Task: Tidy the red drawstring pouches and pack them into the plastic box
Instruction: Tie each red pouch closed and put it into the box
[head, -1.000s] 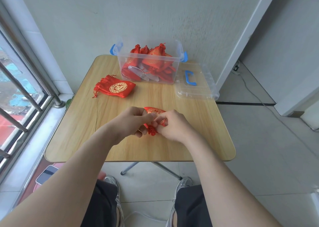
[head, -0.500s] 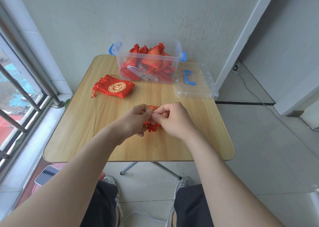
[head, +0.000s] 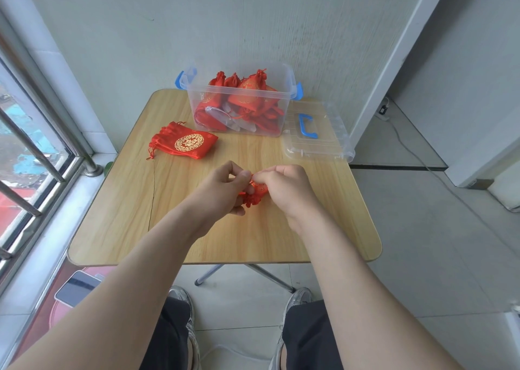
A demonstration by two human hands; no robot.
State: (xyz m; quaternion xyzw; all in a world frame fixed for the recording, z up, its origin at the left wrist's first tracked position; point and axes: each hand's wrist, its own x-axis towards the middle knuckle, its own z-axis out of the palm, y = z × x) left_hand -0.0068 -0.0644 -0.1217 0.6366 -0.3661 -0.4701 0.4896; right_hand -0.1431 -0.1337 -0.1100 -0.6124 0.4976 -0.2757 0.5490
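The wooden table (head: 118,217) bears a plastic box (head: 282,108), its lid (head: 332,144) and a flat red pouch (head: 184,142).

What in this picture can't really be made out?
- Head view: the pouch in the hands is mostly covered by the left hand and right hand; its pattern cannot be told.
- The count of pouches in the plastic box: they overlap.
- The phone is partly hidden by the left forearm.
- The table legs are mostly hidden under its top.

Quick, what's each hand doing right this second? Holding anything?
Left hand: closed, pinching the small red pouch.
Right hand: closed, pinching the same pouch from the other side.
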